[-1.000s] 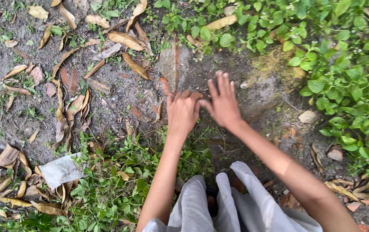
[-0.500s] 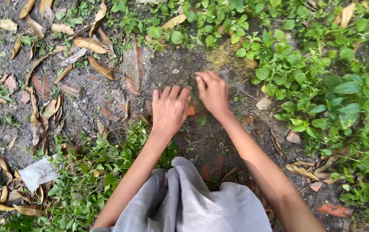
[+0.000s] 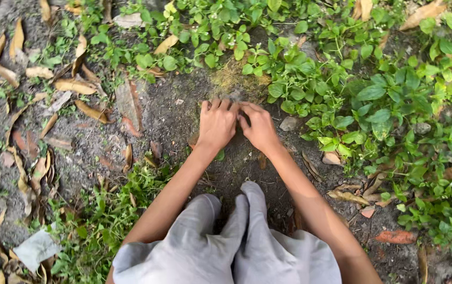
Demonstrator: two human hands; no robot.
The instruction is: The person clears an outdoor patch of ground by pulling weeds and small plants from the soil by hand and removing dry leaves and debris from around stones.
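On bare dark soil below a mossy patch (image 3: 235,79), both hands press side by side.
Left hand (image 3: 216,125) lies palm down, fingers (image 3: 216,105) curled narrow into the dirt; right hand (image 3: 260,128) touches it, fingers bent, seemingly gathering soil. Whether either holds anything cannot be told. Green weeds (image 3: 373,100) crowd far and right; dry leaves (image 3: 73,87) lie left.

The dirt ground (image 3: 184,113) has dry brown leaves (image 3: 70,87), green plants (image 3: 384,100) and a small stone (image 3: 289,123) on it.
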